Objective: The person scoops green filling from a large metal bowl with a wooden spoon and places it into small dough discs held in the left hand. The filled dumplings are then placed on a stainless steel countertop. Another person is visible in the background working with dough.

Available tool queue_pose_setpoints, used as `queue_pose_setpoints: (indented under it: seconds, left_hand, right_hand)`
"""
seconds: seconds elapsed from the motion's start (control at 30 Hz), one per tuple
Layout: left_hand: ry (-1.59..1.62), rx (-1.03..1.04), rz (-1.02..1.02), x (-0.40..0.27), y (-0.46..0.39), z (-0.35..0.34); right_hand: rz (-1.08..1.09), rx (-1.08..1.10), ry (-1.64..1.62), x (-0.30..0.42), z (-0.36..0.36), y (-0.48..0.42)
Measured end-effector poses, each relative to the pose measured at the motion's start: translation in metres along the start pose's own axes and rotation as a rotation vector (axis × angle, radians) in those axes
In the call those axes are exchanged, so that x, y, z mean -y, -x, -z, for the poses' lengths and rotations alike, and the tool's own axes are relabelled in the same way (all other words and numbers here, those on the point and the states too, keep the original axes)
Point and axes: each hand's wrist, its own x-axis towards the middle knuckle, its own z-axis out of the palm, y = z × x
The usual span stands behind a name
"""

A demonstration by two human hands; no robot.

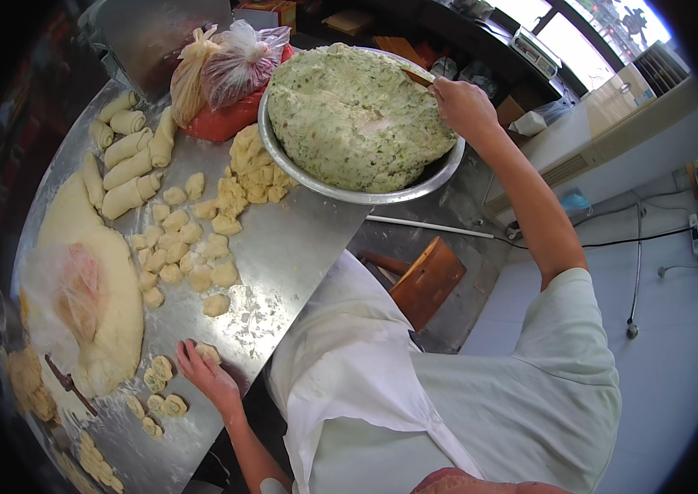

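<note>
My left hand point(210, 378), at the near edge of the metal table, holds a small flattened dough piece point(207, 353) between thumb and fingers. My right hand point(465, 106) grips a flat brown wooden tool point(417, 77), its far end at the green-flecked filling point(361, 117). That filling is heaped in a large metal bowl point(361, 196) at the table's far right corner. Several small dough pieces point(176, 238) lie mid-table. Left of my left hand are several filled dough pieces point(160, 370), with green filling showing in some.
A large dough sheet point(120, 296) with a plastic bag point(55, 309) on it lies left, near a dark stick point(68, 381). Dough rolls point(132, 191), more dough point(253, 163) and tied plastic bags point(244, 65) are farther back. A wooden stool point(428, 278) stands beside the table.
</note>
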Motion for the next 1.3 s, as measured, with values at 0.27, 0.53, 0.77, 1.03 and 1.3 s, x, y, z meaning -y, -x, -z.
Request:
queue_pose_setpoints:
  seconds: [0.27,0.53,0.77,1.03,1.3]
  left_hand:
    - [0.436,0.095,0.244,-0.024,-0.015,0.025]
    - [1.706,0.285,0.575,-0.079,-0.052,0.021]
    - [1.929,0.652,0.57,-0.15,-0.08,-0.014]
    - [2.261,0.463,0.74,-0.186,-0.116,0.005]
    - [2.149,0.022,0.863,-0.162,-0.105,-0.009]
  right_hand:
    - [0.101,0.029,-0.106,0.016,0.004,0.021]
    - [-0.079,0.211,-0.613,0.026,-0.004,0.026]
    - [-0.128,0.288,-1.033,0.117,0.036,0.078]
    - [0.25,0.035,-0.868,0.251,-0.005,0.162]
    - [0.402,0.14,-0.593,0.311,-0.033,0.202]
